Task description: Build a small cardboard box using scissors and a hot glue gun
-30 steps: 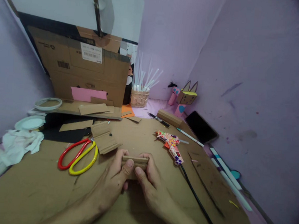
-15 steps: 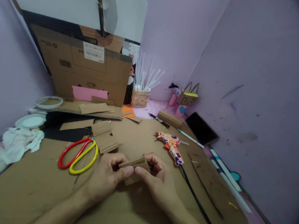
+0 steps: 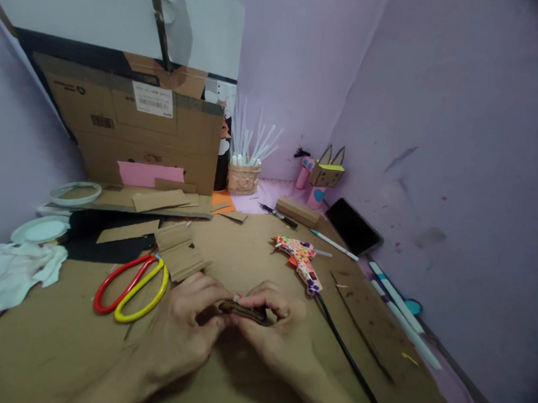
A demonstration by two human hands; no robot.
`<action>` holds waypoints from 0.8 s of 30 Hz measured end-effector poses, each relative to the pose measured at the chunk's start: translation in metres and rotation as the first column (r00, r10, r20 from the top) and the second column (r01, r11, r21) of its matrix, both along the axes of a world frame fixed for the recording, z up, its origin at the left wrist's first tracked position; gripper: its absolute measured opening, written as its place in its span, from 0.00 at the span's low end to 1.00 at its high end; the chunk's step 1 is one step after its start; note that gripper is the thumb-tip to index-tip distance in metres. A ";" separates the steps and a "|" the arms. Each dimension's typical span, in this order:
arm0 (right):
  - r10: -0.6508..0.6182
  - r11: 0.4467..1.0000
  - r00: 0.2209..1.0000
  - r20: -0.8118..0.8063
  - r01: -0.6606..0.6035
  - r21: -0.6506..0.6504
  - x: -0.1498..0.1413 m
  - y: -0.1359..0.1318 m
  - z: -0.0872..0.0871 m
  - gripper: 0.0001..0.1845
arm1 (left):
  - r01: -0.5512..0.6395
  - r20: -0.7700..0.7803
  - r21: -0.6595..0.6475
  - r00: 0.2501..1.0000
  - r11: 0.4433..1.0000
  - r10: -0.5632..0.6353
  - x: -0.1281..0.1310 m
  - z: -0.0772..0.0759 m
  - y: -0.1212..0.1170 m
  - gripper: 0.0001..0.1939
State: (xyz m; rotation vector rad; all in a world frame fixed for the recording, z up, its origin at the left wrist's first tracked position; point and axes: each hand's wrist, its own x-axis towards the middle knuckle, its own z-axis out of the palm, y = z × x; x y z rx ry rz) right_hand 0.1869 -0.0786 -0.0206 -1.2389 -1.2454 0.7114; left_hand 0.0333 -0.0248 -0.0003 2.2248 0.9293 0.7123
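A small folded piece of cardboard (image 3: 245,311) is pinched between both hands above the cardboard-covered table, its layered edge facing me. My left hand (image 3: 191,319) grips its left end with thumb and fingers. At the other end, my right hand (image 3: 276,325) presses it the same way. Fingers hide much of the piece. Left of my hands lie scissors (image 3: 142,291) with one red and one yellow handle, their blades mostly under a creased cardboard scrap (image 3: 180,253). A flower-patterned glue gun (image 3: 299,259) rests on its side to the right.
A cardboard box (image 3: 149,132) stands at the back left beside a basket (image 3: 243,179) of glue sticks. On the right are a phone (image 3: 354,226), a marker (image 3: 335,245) and the glue gun's black cable (image 3: 350,360). Crumpled tissue (image 3: 24,270) lies left.
The cardboard piece has been turned so its layered edge faces me, and my fingers have closed further over it. The whole view has shifted slightly; the other things lie as before.
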 end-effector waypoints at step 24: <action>0.093 0.919 0.925 -0.367 -0.222 -0.327 0.000 0.003 -0.002 0.13 | -0.062 0.222 -0.556 0.950 0.829 0.221 0.009 0.009 -0.010 0.08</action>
